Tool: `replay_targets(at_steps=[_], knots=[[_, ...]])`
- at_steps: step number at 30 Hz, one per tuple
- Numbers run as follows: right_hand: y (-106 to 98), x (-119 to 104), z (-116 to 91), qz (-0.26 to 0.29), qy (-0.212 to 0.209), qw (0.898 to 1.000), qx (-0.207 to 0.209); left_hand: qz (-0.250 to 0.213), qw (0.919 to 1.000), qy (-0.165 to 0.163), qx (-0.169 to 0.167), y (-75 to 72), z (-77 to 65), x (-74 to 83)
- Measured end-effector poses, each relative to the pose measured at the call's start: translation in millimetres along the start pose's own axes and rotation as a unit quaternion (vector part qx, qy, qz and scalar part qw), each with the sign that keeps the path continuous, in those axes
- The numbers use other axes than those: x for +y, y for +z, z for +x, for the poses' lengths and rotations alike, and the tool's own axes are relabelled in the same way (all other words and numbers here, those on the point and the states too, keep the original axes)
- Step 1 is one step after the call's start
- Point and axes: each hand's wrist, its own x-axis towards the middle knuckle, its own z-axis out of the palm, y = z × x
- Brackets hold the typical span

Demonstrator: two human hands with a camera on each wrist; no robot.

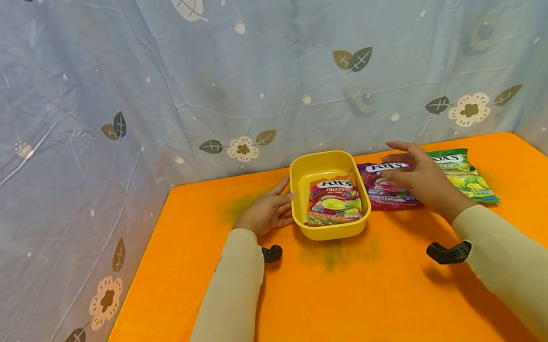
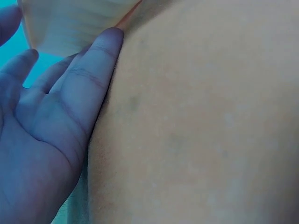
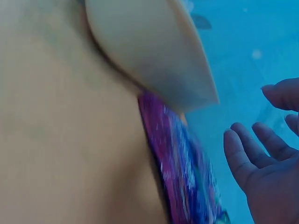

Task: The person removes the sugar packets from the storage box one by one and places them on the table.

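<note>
A yellow plastic container [image 1: 334, 231] stands toward the back of the table with a red Fox's fruits candy bag [image 1: 333, 202] lying inside. My left hand [image 1: 269, 207] is at its left side. In the left wrist view, the straight fingers [image 2: 88, 70] touch the container's wall [image 2: 70, 23] low down. My right hand [image 1: 422, 174] hovers over a purple Fox's candy bag [image 1: 387, 192], fingers spread and holding nothing. That bag lies just right of the container, partly covered by the hand. To its right lies a green Fox's candy bag [image 1: 466, 179], its left part hidden behind the right hand.
An orange cloth covers the table [image 1: 349, 308]. Behind it and at both sides hangs a grey-blue curtain [image 1: 291, 72] with leaf and flower prints. Black camera mounts [image 1: 448, 252] stick out below the wrists.
</note>
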Motion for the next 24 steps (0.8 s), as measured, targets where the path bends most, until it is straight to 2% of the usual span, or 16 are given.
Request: replay_targets(at_steps=[7,14,19,24], knots=[[21,-16,-1,0.078,-0.025,0.996,-0.033,0.000,1.0000,-0.003,0.002,-0.1,0.6,-0.2],[44,-31,2,0.130,-0.032,0.989,-0.068,-0.006,1.0000,0.000,0.001,-1.6,0.2,-0.7],[57,-43,2,0.110,0.001,0.990,-0.094,-0.008,1.0000,0.002,0.002,-2.4,0.1,-0.7],[71,-53,2,0.087,0.035,0.991,-0.091,-0.008,1.0000,0.002,-0.004,-2.5,0.9,-1.2]])
